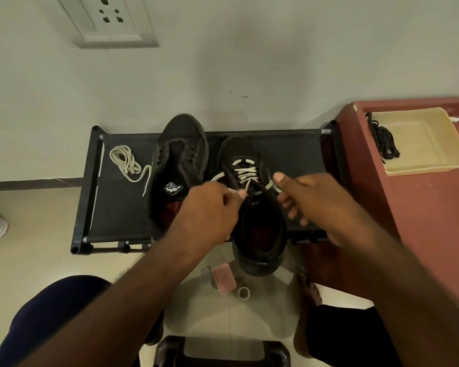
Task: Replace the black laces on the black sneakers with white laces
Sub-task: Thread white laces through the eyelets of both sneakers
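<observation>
Pale wall, tiled floor, and low against them the black worktop (pixel 297 152) carrying both shoes. Left hand (pixel 210 205) is curled tight, thumb and forefinger pinching one end of the white lace (pixel 245 172). Right hand (pixel 316 197), thumb raised, looks to pinch the other end, fingers loosely bent below. Between the hands sits the sneaker (pixel 260 263), heel toward the person, eyelets up, so both ends can be drawn even. Lace crosses the far rows; the near eyelets look unthreaded. Left of the left hand, the other sneaker (pixel 180 133) has no lace, the spare lace (pixel 125 161) coiled beyond it, ready. Far right of the right hand, black laces (pixel 384 141) lie in a tray (pixel 429 165), out of the way. Right-hand grip is blurred, and fingers hide the lace tips.
</observation>
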`<move>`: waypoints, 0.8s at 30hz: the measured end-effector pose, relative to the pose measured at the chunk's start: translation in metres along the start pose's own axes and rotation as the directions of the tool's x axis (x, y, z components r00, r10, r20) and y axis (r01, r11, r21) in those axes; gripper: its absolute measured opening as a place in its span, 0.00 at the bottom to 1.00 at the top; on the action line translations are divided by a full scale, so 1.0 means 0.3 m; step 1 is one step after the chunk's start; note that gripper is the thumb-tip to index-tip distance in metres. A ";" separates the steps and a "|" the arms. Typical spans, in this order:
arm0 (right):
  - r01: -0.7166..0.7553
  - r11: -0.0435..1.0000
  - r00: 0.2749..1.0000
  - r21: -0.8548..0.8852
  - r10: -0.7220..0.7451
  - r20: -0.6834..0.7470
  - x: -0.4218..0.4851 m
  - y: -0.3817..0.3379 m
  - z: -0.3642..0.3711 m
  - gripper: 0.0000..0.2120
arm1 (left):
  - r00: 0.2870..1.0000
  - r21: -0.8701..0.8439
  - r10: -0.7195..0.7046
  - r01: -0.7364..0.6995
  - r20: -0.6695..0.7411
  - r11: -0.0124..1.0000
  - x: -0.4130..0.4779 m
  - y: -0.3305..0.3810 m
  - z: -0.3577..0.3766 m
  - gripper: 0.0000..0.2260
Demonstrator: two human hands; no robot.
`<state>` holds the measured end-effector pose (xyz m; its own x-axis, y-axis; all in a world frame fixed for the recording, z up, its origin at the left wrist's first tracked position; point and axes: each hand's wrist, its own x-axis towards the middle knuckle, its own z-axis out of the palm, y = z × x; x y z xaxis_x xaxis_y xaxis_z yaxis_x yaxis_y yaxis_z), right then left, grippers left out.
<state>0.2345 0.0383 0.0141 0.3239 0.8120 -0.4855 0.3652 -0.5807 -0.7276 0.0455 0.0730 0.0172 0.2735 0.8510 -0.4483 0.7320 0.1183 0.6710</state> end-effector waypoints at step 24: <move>0.361 0.932 0.921 -0.022 -0.360 -0.147 -0.018 0.023 0.143 0.07 | 0.911 -0.271 0.053 -0.176 -0.409 0.946 0.041 -0.008 0.116 0.07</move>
<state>0.1979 0.0323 -0.0091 0.2951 0.9486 -0.1143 0.4767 -0.2499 -0.8428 0.0687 0.0654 -0.0105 0.0330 0.9908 -0.1316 0.4756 0.1003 0.8739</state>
